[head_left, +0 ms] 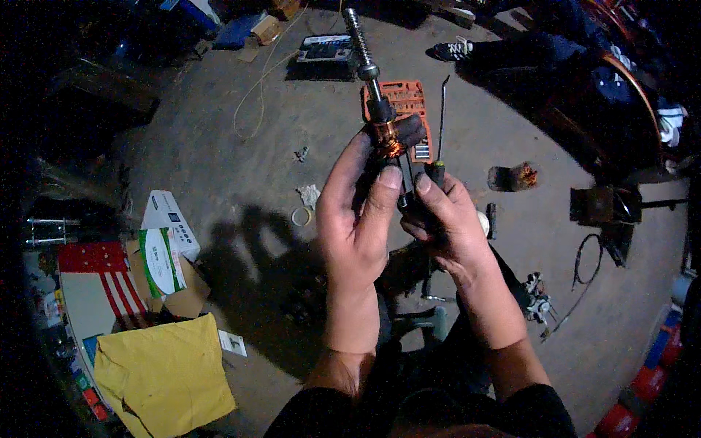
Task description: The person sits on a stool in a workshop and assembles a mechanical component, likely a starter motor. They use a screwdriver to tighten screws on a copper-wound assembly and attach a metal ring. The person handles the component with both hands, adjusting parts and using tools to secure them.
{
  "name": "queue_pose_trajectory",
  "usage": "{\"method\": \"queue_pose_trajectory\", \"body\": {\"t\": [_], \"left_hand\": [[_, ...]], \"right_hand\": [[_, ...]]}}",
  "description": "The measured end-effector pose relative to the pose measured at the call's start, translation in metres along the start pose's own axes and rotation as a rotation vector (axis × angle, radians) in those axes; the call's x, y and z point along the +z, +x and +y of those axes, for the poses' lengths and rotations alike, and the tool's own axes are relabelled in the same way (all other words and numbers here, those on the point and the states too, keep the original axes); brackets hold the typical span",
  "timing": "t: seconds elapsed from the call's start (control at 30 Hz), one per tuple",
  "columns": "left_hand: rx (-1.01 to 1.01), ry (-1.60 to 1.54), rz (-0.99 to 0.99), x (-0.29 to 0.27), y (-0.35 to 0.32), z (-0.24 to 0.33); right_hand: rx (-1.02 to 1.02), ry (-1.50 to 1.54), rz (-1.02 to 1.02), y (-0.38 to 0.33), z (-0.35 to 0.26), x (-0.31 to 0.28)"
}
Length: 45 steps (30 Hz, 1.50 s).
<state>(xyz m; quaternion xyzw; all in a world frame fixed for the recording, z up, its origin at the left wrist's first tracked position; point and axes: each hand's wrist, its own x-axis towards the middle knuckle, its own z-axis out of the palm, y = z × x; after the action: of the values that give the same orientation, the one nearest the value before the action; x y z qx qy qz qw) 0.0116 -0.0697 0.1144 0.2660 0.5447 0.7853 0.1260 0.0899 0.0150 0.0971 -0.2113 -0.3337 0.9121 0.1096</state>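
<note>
Gripping metal rod (375, 90) with left hand (358, 208); cannot tell what right hand (454, 223) holds. Probably heavy, stiff; take hold beyond left fingers, sparing perhaps fragile copper wire (385, 133).

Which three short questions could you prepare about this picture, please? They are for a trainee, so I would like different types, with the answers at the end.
1. Multiple choice: what is the main colour of the open tool case that lies beyond the hands?
A) blue
B) orange
C) white

2. True or false: the left hand grips a long metal part that has a coiled spring toward its far end.

3. Fill in the missing word: the large yellow sheet lies near the lower ____ corner of the picture.

Key: 1: B. 2: True. 3: left.
</note>
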Motion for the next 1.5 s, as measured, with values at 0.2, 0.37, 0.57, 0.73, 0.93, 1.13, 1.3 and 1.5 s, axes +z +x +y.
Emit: {"method": "queue_pose_trajectory", "body": {"t": [0.2,0.37,0.57,0.73,0.93,1.13,1.3,1.5], "left_hand": [[0.003,-0.021,0.002,0.002,0.0,0.005],[0.001,-0.01,-0.028,0.003,-0.001,0.004],[-0.026,-0.002,-0.03,0.005,0.0,0.009],[-0.026,-0.029,-0.033,0.005,0.0,0.006],[-0.011,0.004,-0.072,0.003,0.0,0.006],[-0.025,0.014,-0.043,0.006,-0.001,0.008],[-0.049,0.014,-0.052,0.003,-0.001,0.005],[-0.006,0.078,-0.073,-0.001,-0.004,0.007]], "right_hand": [[-0.022,0.008,-0.014,-0.001,-0.002,0.003],[-0.056,-0.008,-0.08,0.0,0.001,-0.004],[-0.043,0.047,-0.069,-0.001,-0.002,-0.003],[-0.055,0.014,-0.045,0.0,-0.002,-0.005],[-0.085,-0.035,-0.034,0.0,-0.002,-0.004],[-0.069,-0.044,-0.019,0.001,-0.001,-0.009],[-0.089,-0.083,0.028,-0.001,-0.006,0.0],[-0.211,-0.297,0.05,-0.006,-0.01,0.006]]}}
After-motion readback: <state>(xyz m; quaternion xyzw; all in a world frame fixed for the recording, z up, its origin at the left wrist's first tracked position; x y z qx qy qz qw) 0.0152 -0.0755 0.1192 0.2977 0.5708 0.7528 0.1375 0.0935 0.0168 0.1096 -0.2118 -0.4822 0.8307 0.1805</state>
